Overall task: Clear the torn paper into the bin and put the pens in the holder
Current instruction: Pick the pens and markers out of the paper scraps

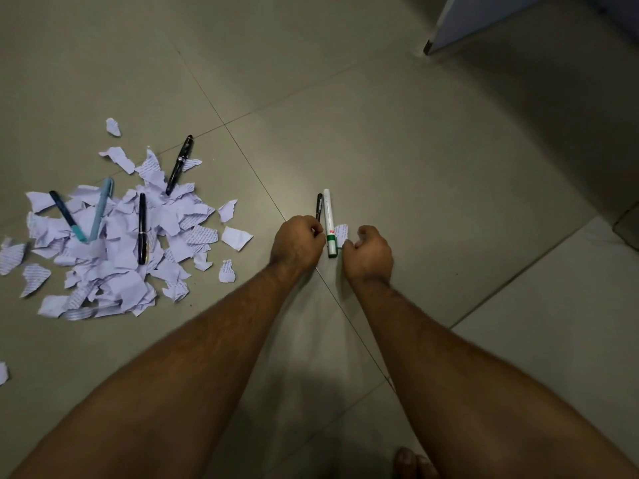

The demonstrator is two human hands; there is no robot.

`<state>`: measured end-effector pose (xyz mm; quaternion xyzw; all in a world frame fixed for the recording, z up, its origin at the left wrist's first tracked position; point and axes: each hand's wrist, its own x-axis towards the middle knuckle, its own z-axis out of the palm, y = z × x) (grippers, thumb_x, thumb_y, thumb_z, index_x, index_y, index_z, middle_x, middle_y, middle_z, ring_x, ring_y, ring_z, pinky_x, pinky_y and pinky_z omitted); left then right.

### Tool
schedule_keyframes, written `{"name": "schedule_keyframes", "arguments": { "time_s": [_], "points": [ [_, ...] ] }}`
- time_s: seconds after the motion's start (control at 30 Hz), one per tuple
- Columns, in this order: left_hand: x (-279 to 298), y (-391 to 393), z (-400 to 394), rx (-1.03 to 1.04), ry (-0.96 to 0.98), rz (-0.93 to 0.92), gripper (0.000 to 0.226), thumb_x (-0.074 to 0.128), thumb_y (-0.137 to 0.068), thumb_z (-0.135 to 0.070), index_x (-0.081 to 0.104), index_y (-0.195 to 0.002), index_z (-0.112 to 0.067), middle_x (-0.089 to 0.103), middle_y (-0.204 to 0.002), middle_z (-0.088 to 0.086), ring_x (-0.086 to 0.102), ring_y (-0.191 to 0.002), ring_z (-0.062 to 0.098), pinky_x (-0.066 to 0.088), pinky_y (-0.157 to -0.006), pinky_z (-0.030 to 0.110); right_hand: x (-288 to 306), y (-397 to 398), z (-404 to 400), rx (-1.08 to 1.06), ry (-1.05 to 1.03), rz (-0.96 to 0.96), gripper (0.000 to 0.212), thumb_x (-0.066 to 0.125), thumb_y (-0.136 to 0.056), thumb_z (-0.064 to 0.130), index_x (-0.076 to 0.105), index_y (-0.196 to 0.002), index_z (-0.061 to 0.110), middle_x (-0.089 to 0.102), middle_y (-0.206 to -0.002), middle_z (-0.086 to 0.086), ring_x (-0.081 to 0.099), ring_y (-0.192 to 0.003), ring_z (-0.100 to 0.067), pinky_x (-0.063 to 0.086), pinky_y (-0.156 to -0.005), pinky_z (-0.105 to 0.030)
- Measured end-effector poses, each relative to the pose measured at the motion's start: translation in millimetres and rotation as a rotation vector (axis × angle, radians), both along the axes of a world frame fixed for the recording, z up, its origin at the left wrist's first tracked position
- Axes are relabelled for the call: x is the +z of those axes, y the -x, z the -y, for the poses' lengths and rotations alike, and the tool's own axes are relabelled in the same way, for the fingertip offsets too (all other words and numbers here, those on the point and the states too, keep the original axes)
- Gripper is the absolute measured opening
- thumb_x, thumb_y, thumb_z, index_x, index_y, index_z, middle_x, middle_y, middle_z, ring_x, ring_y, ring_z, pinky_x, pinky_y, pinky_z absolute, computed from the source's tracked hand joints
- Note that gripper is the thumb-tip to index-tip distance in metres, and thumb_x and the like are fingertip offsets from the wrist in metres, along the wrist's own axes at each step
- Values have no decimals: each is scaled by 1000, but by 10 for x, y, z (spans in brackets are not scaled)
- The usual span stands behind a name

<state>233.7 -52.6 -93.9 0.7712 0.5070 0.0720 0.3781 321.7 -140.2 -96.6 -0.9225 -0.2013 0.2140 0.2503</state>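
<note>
Left hand [298, 240] closed on a black pen [319, 206], right hand [369, 251] pinching a scrap [341, 234] — white marker [329, 221] between them, paper pile [110, 236] well left on the floor [415, 150].

Grey tiled floor [397, 108] with dark grout lines crossing beneath the hands, pale blue-white panel [491, 19] standing far up and right of them, bare toes [413, 463] at the bottom edge
</note>
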Motion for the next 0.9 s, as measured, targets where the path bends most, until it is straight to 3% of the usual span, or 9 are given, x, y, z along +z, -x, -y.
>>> {"name": "schedule_keyframes", "arguments": {
  "time_s": [0.2, 0.3, 0.43, 0.53, 0.63, 0.73, 0.9],
  "points": [
    [-47, -43, -5, 2, 45, -1, 18, 61, -89, -13, 73, -101, -7, 73, -101, 9, 59, -82, 15, 48, -76, 25, -20, 43, -133, 16, 25, -35, 34, 59, -96, 42, 73, -93, 11, 74, -91, -8, 66, -80, -25, 45, -65, -27],
    [-38, -44, -12, -10, 59, 5, 18, 60, -88, -12, 74, -100, -8, 73, -98, 8, 63, -85, 20, 51, -79, 27, 34, 30, -111, -94, 24, -27, 35, 56, -97, 41, 72, -92, 10, 73, -91, -7, 57, -73, -20, 39, -64, -25],
    [19, 6, -86, -19, 84, 13, 19, 59, -85, -14, 74, -98, -13, 73, -94, 6, 64, -86, 23, 49, -75, 27, 214, 64, -132, -101, -56, 147, 37, 54, -94, 48, 64, -85, 14, 69, -85, -6, 62, -76, -30, 39, -63, -29],
    [143, 142, -197, 37, 98, 40, 18, 59, -87, -20, 73, -96, -13, 73, -89, 6, 63, -77, 20, 46, -69, 26, 410, 208, -375, 18, -209, 119, 36, 56, -91, 49, 61, -82, 15, 69, -79, -5, 64, -76, -30, 47, -63, -32],
    [230, 537, -356, 184, 76, 49, 18, 57, -89, -21, 72, -90, -10, 73, -88, 8, 66, -79, 24, 53, -72, 33, 516, 514, -698, 121, -293, -68, 23, 66, -87, 36, 65, -83, 13, 71, -82, -4, 66, -86, -28, 40, -65, -26],
    [209, 1176, -474, 357, -4, -31, 17, 57, -85, -19, 73, -91, -14, 74, -92, 7, 67, -85, 25, 50, -75, 28, 427, 926, -1005, 226, -181, -248, 15, 66, -83, 28, 71, -91, 16, 74, -97, -6, 66, -96, -30, 44, -75, -27],
    [207, 2056, -709, 686, 2, -33, 19, 64, -84, -23, 71, -99, -15, 74, -99, 9, 66, -97, 27, 44, -77, 25, 140, 1677, -1327, 601, -15, -296, 16, 65, -81, 26, 73, -92, 17, 74, -102, -8, 66, -100, -29, 46, -77, -25]
  ]
}}
